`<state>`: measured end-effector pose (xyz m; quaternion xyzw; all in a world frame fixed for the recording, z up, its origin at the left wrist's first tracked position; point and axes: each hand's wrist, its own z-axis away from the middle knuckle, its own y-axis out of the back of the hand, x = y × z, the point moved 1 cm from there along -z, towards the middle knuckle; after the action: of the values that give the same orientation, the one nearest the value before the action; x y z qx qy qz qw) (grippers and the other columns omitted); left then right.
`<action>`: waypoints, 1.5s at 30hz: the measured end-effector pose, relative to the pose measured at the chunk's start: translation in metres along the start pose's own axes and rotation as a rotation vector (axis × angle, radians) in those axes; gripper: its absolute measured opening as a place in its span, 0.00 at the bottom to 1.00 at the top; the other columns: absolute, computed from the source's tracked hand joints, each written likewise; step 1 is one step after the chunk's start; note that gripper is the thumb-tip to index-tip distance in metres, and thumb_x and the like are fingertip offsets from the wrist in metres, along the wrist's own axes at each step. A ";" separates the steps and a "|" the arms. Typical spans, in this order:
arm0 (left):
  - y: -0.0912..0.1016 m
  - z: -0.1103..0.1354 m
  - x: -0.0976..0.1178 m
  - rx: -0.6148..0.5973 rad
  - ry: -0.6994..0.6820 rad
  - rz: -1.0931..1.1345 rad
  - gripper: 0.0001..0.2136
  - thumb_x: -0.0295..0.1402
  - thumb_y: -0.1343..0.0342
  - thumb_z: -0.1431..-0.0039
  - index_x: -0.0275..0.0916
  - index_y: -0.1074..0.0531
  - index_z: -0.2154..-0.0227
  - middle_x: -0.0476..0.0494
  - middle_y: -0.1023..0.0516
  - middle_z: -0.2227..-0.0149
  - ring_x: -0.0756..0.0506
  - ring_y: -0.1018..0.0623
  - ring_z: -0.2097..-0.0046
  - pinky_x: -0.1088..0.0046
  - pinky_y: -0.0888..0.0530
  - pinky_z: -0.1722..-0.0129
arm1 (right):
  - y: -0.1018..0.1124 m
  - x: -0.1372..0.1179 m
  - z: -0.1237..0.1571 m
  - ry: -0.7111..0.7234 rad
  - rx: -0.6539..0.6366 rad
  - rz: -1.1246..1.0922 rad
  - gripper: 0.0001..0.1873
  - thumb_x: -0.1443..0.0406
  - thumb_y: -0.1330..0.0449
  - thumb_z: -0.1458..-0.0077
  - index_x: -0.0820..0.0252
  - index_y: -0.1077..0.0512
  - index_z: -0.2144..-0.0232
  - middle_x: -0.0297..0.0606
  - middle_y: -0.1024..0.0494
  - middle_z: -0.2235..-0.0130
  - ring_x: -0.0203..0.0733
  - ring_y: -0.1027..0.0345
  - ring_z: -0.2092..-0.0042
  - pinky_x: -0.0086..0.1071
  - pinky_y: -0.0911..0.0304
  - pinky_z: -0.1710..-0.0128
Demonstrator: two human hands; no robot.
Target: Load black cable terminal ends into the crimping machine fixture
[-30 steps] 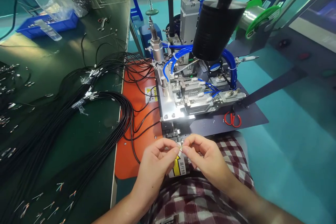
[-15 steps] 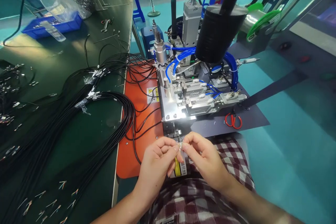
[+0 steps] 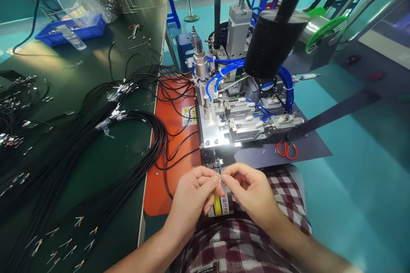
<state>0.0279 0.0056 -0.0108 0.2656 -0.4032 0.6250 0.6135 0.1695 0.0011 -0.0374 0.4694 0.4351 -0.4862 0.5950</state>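
Pinching tiny piece (image 3: 220, 178) in left hand (image 3: 192, 190) and right hand (image 3: 251, 185), fingertips close, before machine (image 3: 246, 132), cables (image 3: 159, 136) left of it, scissors (image 3: 286, 149) front-right, black cylinder (image 3: 272, 47) partly blocking its rear

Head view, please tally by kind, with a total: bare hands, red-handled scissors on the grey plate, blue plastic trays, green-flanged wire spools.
Bare left hand and bare right hand: 2
Red-handled scissors: 1
Blue plastic tray: 1
Green-flanged wire spool: 1
Total: 5

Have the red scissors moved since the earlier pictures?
No; the red scissors lie at the same spot on the dark gray plate, judged against its corner.
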 end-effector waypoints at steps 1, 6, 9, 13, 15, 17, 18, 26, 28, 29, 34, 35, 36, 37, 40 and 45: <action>0.000 0.000 0.000 -0.002 -0.005 -0.001 0.08 0.33 0.43 0.44 0.33 0.33 0.72 0.50 0.25 0.79 0.60 0.41 0.85 0.82 0.47 0.83 | 0.000 -0.001 0.000 0.024 0.006 0.029 0.08 0.62 0.41 0.44 0.59 0.28 0.73 0.34 0.28 0.73 0.35 0.40 0.74 0.29 0.44 0.74; 0.000 0.001 -0.005 -0.025 -0.099 0.027 0.07 0.34 0.44 0.42 0.35 0.33 0.67 0.52 0.27 0.78 0.60 0.41 0.84 0.83 0.47 0.83 | 0.002 -0.003 -0.007 -0.139 -0.162 -0.181 0.12 0.59 0.42 0.44 0.59 0.33 0.75 0.28 0.36 0.80 0.31 0.49 0.79 0.27 0.52 0.79; 0.002 0.000 -0.006 -0.106 -0.130 0.056 0.07 0.35 0.44 0.40 0.37 0.34 0.65 0.53 0.27 0.76 0.60 0.42 0.84 0.83 0.49 0.83 | 0.003 -0.005 -0.013 -0.254 -0.274 -0.339 0.14 0.56 0.41 0.47 0.60 0.34 0.76 0.24 0.42 0.83 0.29 0.57 0.81 0.27 0.60 0.82; 0.004 -0.004 -0.004 -0.088 -0.106 0.032 0.10 0.38 0.42 0.42 0.37 0.34 0.68 0.55 0.31 0.76 0.61 0.45 0.84 0.83 0.51 0.84 | 0.005 -0.007 -0.011 -0.187 -0.223 -0.295 0.12 0.58 0.41 0.46 0.60 0.34 0.75 0.26 0.39 0.80 0.30 0.53 0.79 0.27 0.56 0.80; 0.005 -0.005 -0.003 -0.046 -0.095 -0.032 0.10 0.38 0.42 0.42 0.37 0.34 0.69 0.58 0.37 0.82 0.60 0.46 0.84 0.82 0.50 0.84 | 0.006 -0.008 -0.007 -0.114 -0.180 -0.219 0.11 0.61 0.43 0.43 0.60 0.34 0.74 0.28 0.37 0.77 0.31 0.49 0.76 0.27 0.51 0.77; 0.006 -0.005 -0.002 -0.008 -0.114 -0.129 0.10 0.38 0.43 0.42 0.37 0.33 0.70 0.59 0.41 0.84 0.58 0.45 0.84 0.81 0.48 0.83 | 0.008 -0.007 -0.005 -0.058 -0.157 -0.149 0.09 0.62 0.44 0.42 0.59 0.34 0.73 0.29 0.36 0.75 0.33 0.46 0.74 0.28 0.49 0.75; 0.006 -0.005 -0.001 0.014 -0.150 -0.194 0.09 0.37 0.44 0.41 0.37 0.33 0.71 0.58 0.40 0.84 0.57 0.43 0.83 0.81 0.46 0.83 | 0.008 -0.007 -0.004 -0.047 -0.158 -0.131 0.09 0.63 0.44 0.41 0.59 0.34 0.73 0.29 0.36 0.75 0.33 0.46 0.73 0.28 0.48 0.74; 0.009 -0.013 -0.001 0.088 -0.664 -0.796 0.06 0.27 0.50 0.38 0.38 0.31 0.70 0.47 0.30 0.67 0.48 0.29 0.63 0.74 0.32 0.64 | 0.007 0.006 -0.021 -0.178 -0.208 -0.256 0.13 0.58 0.42 0.44 0.59 0.37 0.74 0.24 0.42 0.80 0.30 0.53 0.78 0.27 0.56 0.79; 0.010 -0.016 0.000 0.089 -0.698 -0.867 0.06 0.27 0.51 0.37 0.39 0.30 0.68 0.46 0.30 0.67 0.48 0.28 0.63 0.73 0.31 0.63 | 0.008 0.008 -0.024 -0.171 -0.203 -0.247 0.14 0.56 0.42 0.45 0.59 0.36 0.74 0.25 0.42 0.79 0.31 0.52 0.78 0.27 0.55 0.79; 0.010 -0.017 0.001 0.093 -0.706 -0.898 0.06 0.27 0.51 0.37 0.39 0.30 0.68 0.46 0.30 0.66 0.48 0.28 0.63 0.73 0.31 0.63 | 0.009 0.008 -0.025 -0.163 -0.197 -0.245 0.14 0.56 0.42 0.45 0.59 0.36 0.75 0.25 0.41 0.79 0.31 0.51 0.78 0.27 0.55 0.79; 0.016 -0.027 0.003 0.084 -0.714 -1.011 0.06 0.28 0.52 0.36 0.40 0.30 0.65 0.46 0.31 0.66 0.48 0.28 0.64 0.72 0.30 0.63 | 0.011 0.014 -0.034 -0.168 -0.172 -0.232 0.14 0.56 0.41 0.46 0.60 0.36 0.75 0.25 0.41 0.79 0.30 0.53 0.78 0.27 0.57 0.80; 0.018 -0.029 0.004 0.072 -0.719 -1.018 0.05 0.28 0.52 0.36 0.40 0.31 0.64 0.47 0.30 0.66 0.48 0.28 0.64 0.73 0.30 0.64 | 0.011 0.016 -0.036 -0.177 -0.167 -0.223 0.15 0.55 0.41 0.46 0.59 0.36 0.75 0.25 0.41 0.80 0.30 0.53 0.79 0.27 0.57 0.80; 0.020 -0.031 0.004 0.058 -0.722 -1.023 0.04 0.28 0.51 0.37 0.40 0.31 0.64 0.47 0.30 0.66 0.48 0.28 0.64 0.73 0.30 0.64 | 0.012 0.017 -0.038 -0.185 -0.164 -0.215 0.15 0.55 0.41 0.47 0.59 0.36 0.75 0.25 0.42 0.81 0.30 0.53 0.79 0.28 0.58 0.80; 0.022 -0.032 0.004 0.043 -0.725 -1.027 0.04 0.27 0.51 0.37 0.40 0.32 0.63 0.47 0.30 0.66 0.48 0.28 0.64 0.73 0.30 0.65 | 0.012 0.019 -0.040 -0.190 -0.163 -0.209 0.15 0.54 0.41 0.47 0.59 0.35 0.76 0.24 0.42 0.81 0.31 0.53 0.80 0.28 0.58 0.81; 0.027 -0.033 0.004 0.001 -0.758 -1.025 0.05 0.25 0.50 0.38 0.38 0.30 0.64 0.47 0.30 0.67 0.48 0.28 0.64 0.74 0.29 0.65 | 0.013 0.019 -0.045 -0.189 -0.160 -0.197 0.16 0.54 0.41 0.48 0.59 0.35 0.76 0.25 0.41 0.82 0.31 0.52 0.80 0.28 0.56 0.81; 0.035 -0.035 0.002 -0.068 -0.946 -1.153 0.11 0.23 0.54 0.37 0.34 0.28 0.58 0.42 0.27 0.65 0.48 0.26 0.64 0.73 0.26 0.64 | 0.014 0.017 -0.047 -0.189 -0.151 -0.169 0.15 0.55 0.41 0.48 0.59 0.34 0.76 0.25 0.40 0.82 0.31 0.51 0.79 0.28 0.55 0.79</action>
<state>-0.0004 0.0387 -0.0345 0.6565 -0.4400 0.0102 0.6127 0.1829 0.0452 -0.0601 0.3370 0.4506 -0.5423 0.6239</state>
